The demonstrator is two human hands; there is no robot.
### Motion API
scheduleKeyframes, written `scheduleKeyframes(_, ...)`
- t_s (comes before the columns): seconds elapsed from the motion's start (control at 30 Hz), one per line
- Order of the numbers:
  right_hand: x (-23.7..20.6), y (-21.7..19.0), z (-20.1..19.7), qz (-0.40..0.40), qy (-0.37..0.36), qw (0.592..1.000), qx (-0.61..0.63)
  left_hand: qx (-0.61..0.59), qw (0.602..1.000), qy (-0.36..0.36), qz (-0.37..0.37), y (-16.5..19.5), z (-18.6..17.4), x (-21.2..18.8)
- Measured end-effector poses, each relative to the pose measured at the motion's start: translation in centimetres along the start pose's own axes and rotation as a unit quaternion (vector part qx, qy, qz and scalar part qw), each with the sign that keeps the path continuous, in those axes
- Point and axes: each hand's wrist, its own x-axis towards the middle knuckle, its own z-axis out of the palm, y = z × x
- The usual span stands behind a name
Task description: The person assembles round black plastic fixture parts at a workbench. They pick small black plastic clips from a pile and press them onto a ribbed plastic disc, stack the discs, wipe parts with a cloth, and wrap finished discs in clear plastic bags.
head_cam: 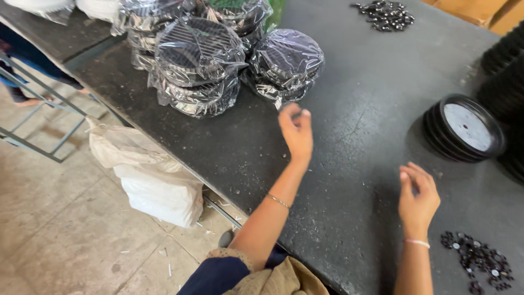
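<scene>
My left hand [296,130] hovers over the dark table [349,109], fingers loosely curled and holding nothing, just in front of stacks of round black grilles wrapped in clear plastic [287,64]. My right hand [417,198] hangs over the table nearer to me, fingers half bent, with nothing visible in it. A pile of small black parts [480,261] lies to the right of that hand. A stack of round black discs with a grey top face [464,130] stands further right.
More wrapped grille stacks [199,60] crowd the table's far left. Another heap of small black parts [385,15] sits at the far edge. White sacks [147,175] lie on the concrete floor beside a metal frame [38,109]. Another person's legs [27,60] show at left.
</scene>
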Motion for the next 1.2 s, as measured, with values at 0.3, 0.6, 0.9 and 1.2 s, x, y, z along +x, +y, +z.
scheduleKeyframes(0.3,-0.5,0.5,-0.8,0.094,0.042,0.993,0.059,0.247,0.954,0.169,-0.032,4.8,0.1,15.6)
scheduleKeyframes(0.6,-0.7,0.7,-1.1,0.058,0.043,0.997,0.030,0.238,0.954,0.162,-0.089,6.5,1.3,16.0)
scheduleKeyframes(0.9,-1.4,0.4,-0.8,0.077,0.021,0.994,0.068,0.074,0.988,0.134,0.009,9.5,4.1,13.7)
scheduleKeyframes(1.2,-1.8,-0.5,2.3,0.290,-0.130,0.815,0.485,-0.047,0.992,-0.109,0.048,10.2,3.7,8.5)
